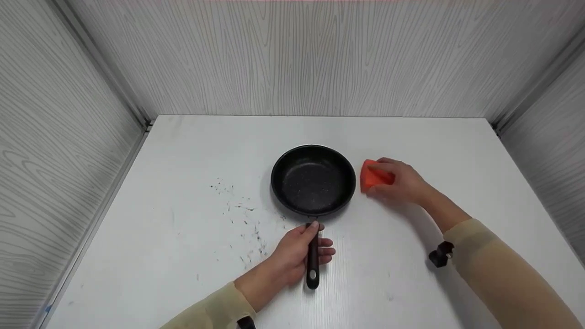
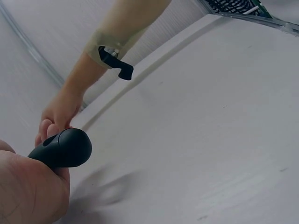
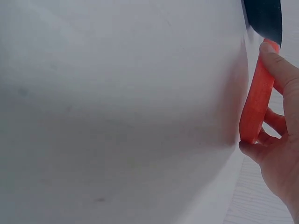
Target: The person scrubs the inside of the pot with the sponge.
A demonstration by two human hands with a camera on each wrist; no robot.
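Observation:
A black frying pan (image 1: 313, 180) is near the middle of the white table, its inside facing up and its handle pointing toward me. My left hand (image 1: 295, 256) grips the handle (image 2: 70, 147), thumb on top and fingers underneath. Whether the pan's base touches the table I cannot tell. Just right of the pan, my right hand (image 1: 400, 183) holds an orange-red sponge (image 1: 372, 176) by its edges between thumb and fingers. The right wrist view shows this sponge (image 3: 259, 98) as a thick slab on edge, with part of the dark pan (image 3: 265, 18) beyond it.
Dark specks and streaks (image 1: 247, 224) mark the white table (image 1: 183, 151) left of the pan. Pale wood-grain panels (image 1: 292, 59) stand at the back and both sides. Small black devices (image 1: 441, 254) sit at the wrists. A dark mesh item (image 2: 233, 5) shows past the table edge.

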